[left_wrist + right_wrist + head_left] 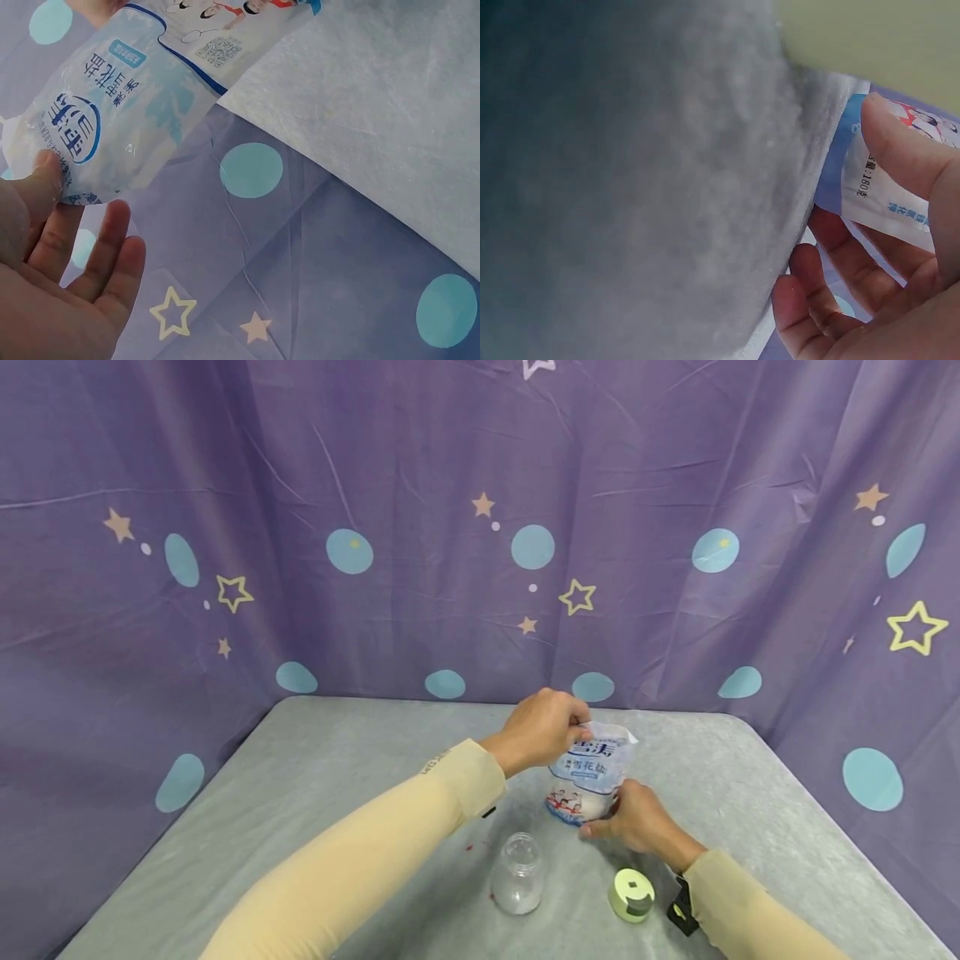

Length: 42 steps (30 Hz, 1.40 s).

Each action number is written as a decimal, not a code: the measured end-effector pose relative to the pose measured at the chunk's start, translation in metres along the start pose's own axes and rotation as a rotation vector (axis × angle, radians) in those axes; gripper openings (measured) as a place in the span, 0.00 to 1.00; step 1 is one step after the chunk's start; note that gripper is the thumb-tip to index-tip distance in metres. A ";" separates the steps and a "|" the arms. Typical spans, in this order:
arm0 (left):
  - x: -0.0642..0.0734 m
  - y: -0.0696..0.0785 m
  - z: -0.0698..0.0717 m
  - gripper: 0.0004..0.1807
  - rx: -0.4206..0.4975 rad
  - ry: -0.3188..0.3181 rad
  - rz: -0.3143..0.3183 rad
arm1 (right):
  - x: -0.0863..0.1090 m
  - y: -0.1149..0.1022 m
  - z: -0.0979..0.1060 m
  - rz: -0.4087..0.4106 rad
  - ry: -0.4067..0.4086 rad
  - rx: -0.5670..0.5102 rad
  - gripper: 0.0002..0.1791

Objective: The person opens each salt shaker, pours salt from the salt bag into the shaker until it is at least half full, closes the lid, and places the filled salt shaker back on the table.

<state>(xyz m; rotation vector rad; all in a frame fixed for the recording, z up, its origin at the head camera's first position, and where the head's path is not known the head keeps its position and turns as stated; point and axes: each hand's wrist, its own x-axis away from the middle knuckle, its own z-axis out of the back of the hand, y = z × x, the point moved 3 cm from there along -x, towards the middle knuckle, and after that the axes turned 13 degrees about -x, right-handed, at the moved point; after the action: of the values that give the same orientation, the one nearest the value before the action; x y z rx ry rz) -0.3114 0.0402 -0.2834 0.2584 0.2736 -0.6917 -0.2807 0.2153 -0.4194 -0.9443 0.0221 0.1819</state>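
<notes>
A white and blue plastic bag of salt (588, 772) stands tilted over the table, its printed front toward me. My left hand (542, 732) pinches its upper corner; in the left wrist view the thumb lies on the front of the bag (142, 97) and the other fingers extend behind and below. Low on the bag's right side, my right hand (643, 821) grips the edge, thumb across the front, fingers behind, as the right wrist view shows. Nearer to me stands an uncovered clear jar (517, 881), upright. A light green round lid (632, 895) lies to its right.
Grey cloth covers the table (360, 777). A purple curtain (450, 568) with stars and dots hangs behind and along both sides. A tiny red speck (469, 847) lies left of the jar. A black strap (682, 907) is on the right wrist.
</notes>
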 end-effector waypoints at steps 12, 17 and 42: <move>0.005 -0.009 0.010 0.08 0.045 0.072 0.032 | 0.004 -0.002 0.010 0.079 -0.038 0.007 0.22; 0.013 -0.021 0.015 0.13 0.093 0.110 0.050 | 0.007 -0.001 0.020 0.155 -0.071 -0.002 0.20; 0.038 -0.041 0.033 0.10 0.173 0.188 0.136 | 0.034 -0.007 0.035 0.382 0.034 -0.354 0.13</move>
<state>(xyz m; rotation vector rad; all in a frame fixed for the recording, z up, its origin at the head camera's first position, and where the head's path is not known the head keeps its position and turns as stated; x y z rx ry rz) -0.3048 -0.0231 -0.2715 0.5046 0.3727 -0.5572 -0.2479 0.2445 -0.3973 -1.2921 0.2085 0.5361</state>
